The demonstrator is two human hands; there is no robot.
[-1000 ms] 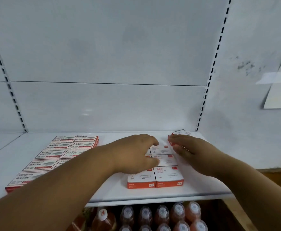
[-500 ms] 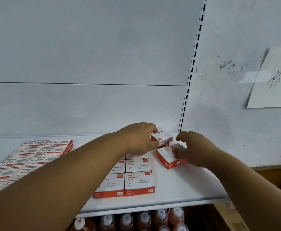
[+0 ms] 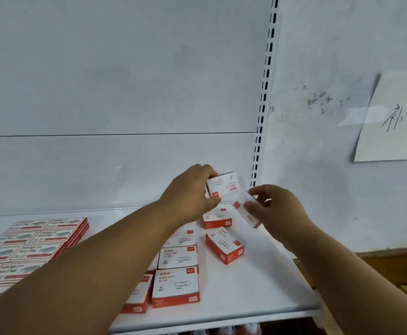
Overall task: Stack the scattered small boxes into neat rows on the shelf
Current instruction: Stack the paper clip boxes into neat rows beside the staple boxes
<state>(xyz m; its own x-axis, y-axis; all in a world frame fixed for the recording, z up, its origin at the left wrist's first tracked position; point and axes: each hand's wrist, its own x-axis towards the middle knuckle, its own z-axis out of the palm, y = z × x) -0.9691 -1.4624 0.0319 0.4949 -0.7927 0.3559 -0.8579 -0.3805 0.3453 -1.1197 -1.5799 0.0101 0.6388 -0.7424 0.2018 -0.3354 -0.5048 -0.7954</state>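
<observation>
The left forearm hid part of the paper-clip box rows [image 3: 177, 274] on the white shelf [image 3: 258, 291]; their front box read "PAPER CLIPS". Above the rows, the left hand [image 3: 190, 197] gripped a raised box [image 3: 224, 186], its print upside down. Right of it, the right hand [image 3: 273, 209] pinched a blurred box [image 3: 248, 213]. A loose box [image 3: 224, 246] lay askew just right of the rows.

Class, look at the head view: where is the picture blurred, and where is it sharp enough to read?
Head view: the box in the right hand is smeared by motion; the front box on the shelf shows readable print; the upright post bows from the wide lens.
</observation>
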